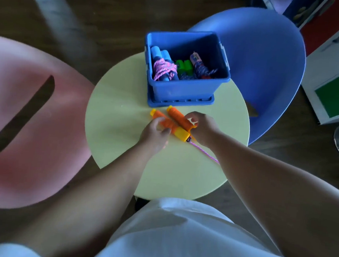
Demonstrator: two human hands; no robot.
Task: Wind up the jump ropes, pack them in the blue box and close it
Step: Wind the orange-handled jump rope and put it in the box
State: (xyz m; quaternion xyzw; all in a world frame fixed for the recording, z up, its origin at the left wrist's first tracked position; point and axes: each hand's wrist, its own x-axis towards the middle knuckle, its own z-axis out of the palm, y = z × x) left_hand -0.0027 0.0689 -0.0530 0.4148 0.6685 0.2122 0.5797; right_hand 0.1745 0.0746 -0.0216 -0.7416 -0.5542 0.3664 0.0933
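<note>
Because the two orange handles (177,118) should lie side by side before winding starts, we hold them together on the round table (120,129), just in front of the blue box (179,89). Our left hand (154,133) curls over one handle and our right hand (202,126) grips the other. The purple rope (205,152) trails toward us (its length hidden under the right arm). Wound ropes (164,68) already sit in the box, which rests on its lid (182,102), probably kept handy for closing.

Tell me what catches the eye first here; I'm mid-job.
The left hand and right hand grip a pair of orange plastic jump-rope handles at the middle of the round pale-green table. Just beyond stands the open blue plastic box, with wound ropes inside.
</note>
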